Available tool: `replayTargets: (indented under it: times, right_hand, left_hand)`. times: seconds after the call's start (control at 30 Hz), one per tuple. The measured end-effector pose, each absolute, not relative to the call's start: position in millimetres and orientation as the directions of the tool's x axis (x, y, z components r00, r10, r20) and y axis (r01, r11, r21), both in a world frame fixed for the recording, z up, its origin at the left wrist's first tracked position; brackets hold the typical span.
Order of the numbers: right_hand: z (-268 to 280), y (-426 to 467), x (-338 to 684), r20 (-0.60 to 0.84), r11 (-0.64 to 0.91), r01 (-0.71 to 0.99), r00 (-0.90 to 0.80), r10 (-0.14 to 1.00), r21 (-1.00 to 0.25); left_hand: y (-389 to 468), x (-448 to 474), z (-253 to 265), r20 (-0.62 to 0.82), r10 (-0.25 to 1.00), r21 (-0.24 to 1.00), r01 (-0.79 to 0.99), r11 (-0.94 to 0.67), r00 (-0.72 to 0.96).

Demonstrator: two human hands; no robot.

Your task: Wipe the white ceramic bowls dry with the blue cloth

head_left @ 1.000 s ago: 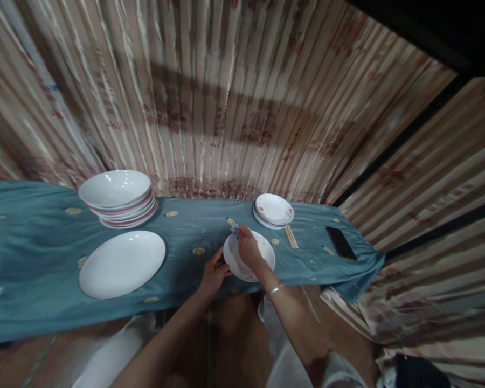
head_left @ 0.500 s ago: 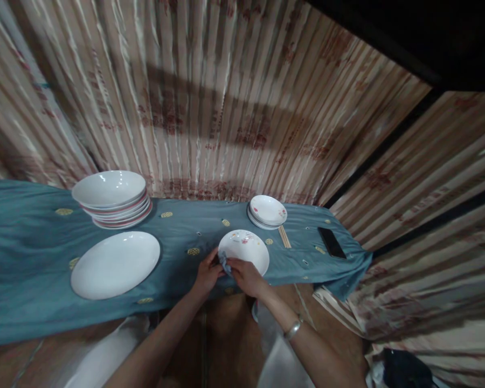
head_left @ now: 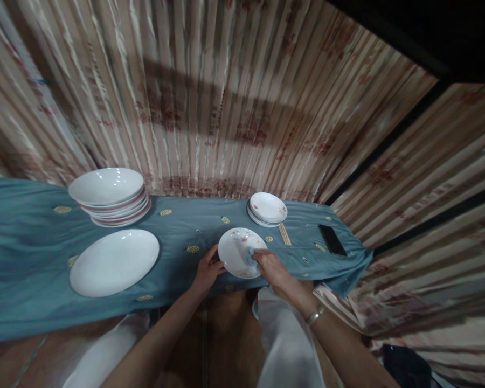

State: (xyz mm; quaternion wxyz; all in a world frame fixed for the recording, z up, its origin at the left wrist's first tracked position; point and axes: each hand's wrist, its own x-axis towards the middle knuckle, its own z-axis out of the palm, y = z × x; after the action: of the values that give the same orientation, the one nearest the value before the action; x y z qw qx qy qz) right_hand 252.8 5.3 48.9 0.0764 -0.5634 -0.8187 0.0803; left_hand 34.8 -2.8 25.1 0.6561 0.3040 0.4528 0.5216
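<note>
A white plate [head_left: 235, 257] with a floral pattern lies near the front edge of the cloth-covered table. My left hand [head_left: 209, 268] grips its left rim, fingers partly under the edge. In my right hand [head_left: 269, 265] is a bunched light-blue cloth [head_left: 251, 256], pressed against the right part of the plate's inner face. Just behind stands a small stack of floral plates [head_left: 268, 207], with several wooden chopsticks [head_left: 284, 235] beside it.
At the left, a tall stack of white bowls and plates [head_left: 109, 188] stands behind a large oval white plate [head_left: 115, 264]. A black phone [head_left: 332, 240] lies at the right end of the blue tablecloth [head_left: 178, 226]. A pleated curtain [head_left: 210, 108] hangs behind.
My right hand has moved with the cloth from the plate's left rim across to its right part. My left hand stays at the left rim.
</note>
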Motion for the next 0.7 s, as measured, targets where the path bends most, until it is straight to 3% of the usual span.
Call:
replayTargets:
  times: [0.17,0.4,0.7]
  right_hand:
    - [33.7,34.3,238.6,0.046,0.309,0.932,-0.306,0.951,-0.192]
    - [25.8,54.4,196.3,0.061,0.414,0.852,-0.417,0.907,-0.32]
    - [41.7,6.6,183.3,0.047,0.509,0.682,-0.574,0.817,-0.525]
  left_hand:
    - [-3.4,35.5,27.2,-0.263,0.964,0.88,-0.401,0.257,0.041]
    - [-3.8,35.1,30.3,-0.262,0.963,0.89,-0.37,0.265,0.06]
    - [-2.9,35.5,28.9,-0.287,0.957,0.873,-0.4,0.279,0.04]
